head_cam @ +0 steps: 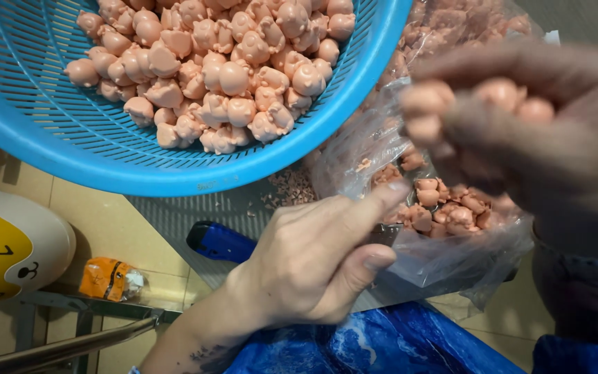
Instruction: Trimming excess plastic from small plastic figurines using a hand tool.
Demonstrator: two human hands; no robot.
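Narrow gap btwn blue basket & clear bag.

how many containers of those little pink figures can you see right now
2. A blue basket at upper left, heaped with pink figures, and a clear plastic bag at right holding more. Others may lie outside the frame.

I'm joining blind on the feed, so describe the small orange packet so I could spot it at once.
Start at the big blue slotted basket of pink figurines across the top. Drop to the tiled floor below its left side, where a white and yellow rounded toy sits at the left edge. The small orange packet lies just right of it, the only crinkled orange wrapper there.
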